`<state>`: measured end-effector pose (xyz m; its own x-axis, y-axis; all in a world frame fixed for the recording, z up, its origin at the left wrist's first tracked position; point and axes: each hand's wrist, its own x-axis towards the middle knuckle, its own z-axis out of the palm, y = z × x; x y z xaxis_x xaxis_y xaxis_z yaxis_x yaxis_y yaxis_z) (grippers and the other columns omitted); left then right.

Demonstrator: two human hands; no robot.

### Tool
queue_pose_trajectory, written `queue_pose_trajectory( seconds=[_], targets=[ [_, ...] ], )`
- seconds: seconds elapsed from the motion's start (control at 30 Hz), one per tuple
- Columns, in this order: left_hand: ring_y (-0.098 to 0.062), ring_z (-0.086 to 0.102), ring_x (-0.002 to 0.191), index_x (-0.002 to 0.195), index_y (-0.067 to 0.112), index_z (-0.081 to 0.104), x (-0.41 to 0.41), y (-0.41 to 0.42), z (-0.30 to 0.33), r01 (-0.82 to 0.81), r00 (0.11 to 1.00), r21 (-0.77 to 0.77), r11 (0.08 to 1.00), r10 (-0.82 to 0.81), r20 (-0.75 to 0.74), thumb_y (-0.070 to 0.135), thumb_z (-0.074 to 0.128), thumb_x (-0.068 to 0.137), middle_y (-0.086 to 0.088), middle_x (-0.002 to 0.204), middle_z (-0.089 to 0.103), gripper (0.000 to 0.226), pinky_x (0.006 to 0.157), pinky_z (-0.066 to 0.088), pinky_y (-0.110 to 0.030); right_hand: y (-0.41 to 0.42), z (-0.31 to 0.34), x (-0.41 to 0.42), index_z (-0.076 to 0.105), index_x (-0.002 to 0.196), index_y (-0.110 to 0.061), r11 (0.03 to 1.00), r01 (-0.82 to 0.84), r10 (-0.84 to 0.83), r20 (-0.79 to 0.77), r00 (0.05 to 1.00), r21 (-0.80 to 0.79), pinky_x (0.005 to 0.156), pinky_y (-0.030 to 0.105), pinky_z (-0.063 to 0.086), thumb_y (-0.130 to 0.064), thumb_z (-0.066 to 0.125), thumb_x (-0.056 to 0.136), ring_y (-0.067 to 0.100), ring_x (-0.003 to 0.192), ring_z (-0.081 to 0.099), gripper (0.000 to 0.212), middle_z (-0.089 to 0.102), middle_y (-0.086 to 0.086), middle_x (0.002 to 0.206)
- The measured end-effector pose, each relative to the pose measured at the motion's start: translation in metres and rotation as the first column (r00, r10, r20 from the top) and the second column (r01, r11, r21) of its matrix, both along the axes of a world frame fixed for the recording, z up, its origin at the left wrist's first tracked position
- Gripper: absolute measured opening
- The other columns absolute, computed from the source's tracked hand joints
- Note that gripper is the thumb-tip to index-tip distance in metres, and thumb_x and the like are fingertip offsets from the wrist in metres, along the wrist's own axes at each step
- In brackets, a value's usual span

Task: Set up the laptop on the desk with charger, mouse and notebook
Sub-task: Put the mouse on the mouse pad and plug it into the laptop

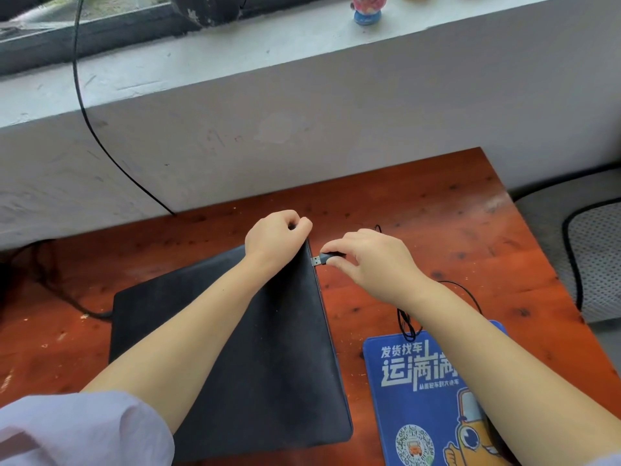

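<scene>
— Where's the laptop right now?

— The closed black rectangular laptop (235, 348) lies flat on the reddish-brown wooden desk (437, 213), a little left of the middle, with its far right corner pointing toward the white wall under the grey window sill (201, 62).

— And your hands?

— My left hand (274, 235) is curled over that far right corner, fingers bent around the edge and clamped on it. My right hand (366, 264) sits just beside it, thumb and fingers pinched on the black USB plug (324, 258), whose silver metal tip is right at the laptop's right edge. I can't tell whether the tip is already in a port.

— Is that the mouse cable?

— A thin black cable (408, 324) loops out from under my right wrist and runs onto the top of the blue rectangular mouse pad with white Chinese lettering and a yellow cartoon figure (413, 381). The pad lies just right of the laptop, near the front edge of the desk. My right forearm covers whatever sits on its right side.

— Anything on the left?

— A thicker black cord (67, 297) comes across the desk from the left and meets the laptop's left edge. Another black wire (80, 95) hangs down from the window and drops behind the desk. A small colourful figurine (367, 10) stands on the sill.
</scene>
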<state>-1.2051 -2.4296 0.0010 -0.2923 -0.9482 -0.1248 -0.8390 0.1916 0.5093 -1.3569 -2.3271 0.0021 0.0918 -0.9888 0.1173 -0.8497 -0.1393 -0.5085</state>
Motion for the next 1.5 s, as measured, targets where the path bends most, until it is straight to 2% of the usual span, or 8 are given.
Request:
queue_pose_trajectory(
  seconds=[0.27,0.53,0.67,0.87,1.23,1.33,1.4,1.5],
  targets=[
    [-0.018,0.051,0.062,0.061,0.019,0.050,-0.004,0.003,-0.002,0.005,1.000,0.011,1.000,-0.005,0.004,0.036,0.047,0.084,0.004,0.054,0.049,0.029,0.054,0.034,-0.027,-0.004,0.006,-0.003,0.062,0.112,-0.036,0.996,-0.079,0.082,-0.131,0.988,0.027,0.062,0.026,0.033,-0.040,0.047,0.091,0.017,0.094,0.056,0.026,0.066,-0.008,0.094],
    [-0.020,0.052,0.064,0.064,0.018,0.052,-0.006,0.003,-0.001,-0.004,1.000,0.036,0.999,0.003,0.023,0.035,0.047,0.083,0.004,0.057,0.051,0.026,0.058,0.035,-0.029,0.007,-0.005,0.002,0.063,0.109,-0.028,1.000,0.021,-0.022,0.046,0.999,0.017,0.066,0.032,0.045,-0.032,0.053,0.090,0.019,0.094,0.058,0.022,0.066,-0.007,0.091],
    [-0.020,0.052,0.065,0.061,0.020,0.047,-0.008,0.006,-0.003,0.013,0.999,0.052,0.999,-0.015,0.029,0.035,0.048,0.084,0.004,0.061,0.054,0.028,0.061,0.036,-0.029,-0.003,-0.003,-0.008,0.062,0.110,-0.033,0.992,-0.097,0.099,-0.017,0.995,0.084,0.061,0.025,0.031,-0.035,0.050,0.091,0.014,0.086,0.053,0.023,0.046,-0.017,0.077],
    [-0.021,0.055,0.069,0.063,0.019,0.051,-0.007,0.003,-0.005,0.006,0.999,0.044,0.999,-0.008,0.032,0.035,0.048,0.084,0.003,0.065,0.058,0.026,0.063,0.037,-0.029,0.005,-0.014,0.005,0.062,0.108,-0.026,0.998,-0.005,-0.006,0.159,0.987,0.067,0.071,0.031,0.044,-0.031,0.054,0.090,0.015,0.097,0.058,0.021,0.069,-0.009,0.101],
    [-0.018,0.052,0.062,0.055,0.023,0.044,-0.014,0.001,-0.016,-0.014,0.997,0.078,0.997,0.008,0.075,0.033,0.049,0.081,0.006,0.053,0.049,0.028,0.054,0.033,-0.027,-0.006,-0.025,0.000,0.064,0.110,-0.024,0.989,-0.033,0.008,0.168,0.986,0.142,0.071,0.030,0.042,-0.034,0.056,0.088,0.020,0.094,0.060,0.025,0.071,-0.002,0.102],
    [-0.018,0.045,0.058,0.054,0.018,0.040,-0.028,0.006,-0.014,-0.019,0.998,0.088,0.996,0.024,-0.053,0.027,0.051,0.080,0.004,0.050,0.043,0.029,0.053,0.032,-0.028,-0.013,-0.034,0.002,0.064,0.105,-0.022,0.986,-0.070,0.053,0.114,0.992,0.150,0.064,0.032,0.041,-0.035,0.057,0.087,0.024,0.086,0.060,0.023,0.066,-0.001,0.086],
    [-0.020,0.042,0.058,0.057,0.017,0.042,-0.043,0.001,-0.006,-0.042,0.983,0.015,0.999,0.044,-0.177,0.024,0.052,0.081,0.003,0.051,0.041,0.027,0.057,0.032,-0.029,-0.015,-0.049,0.003,0.062,0.104,-0.020,0.971,-0.074,0.075,0.005,0.997,0.227,0.063,0.035,0.040,-0.035,0.053,0.089,0.030,0.086,0.059,0.023,0.061,0.003,0.085],
    [-0.025,0.050,0.068,0.064,0.017,0.049,-0.051,-0.027,0.011,-0.037,0.992,-0.119,0.992,0.023,-0.123,0.028,0.053,0.083,0.002,0.061,0.052,0.022,0.062,0.033,-0.028,-0.009,-0.071,0.005,0.060,0.113,-0.022,0.927,-0.066,0.054,0.041,0.998,0.370,0.079,0.039,0.046,-0.030,0.048,0.093,0.030,0.103,0.055,0.025,0.063,0.009,0.105]
  ],
)
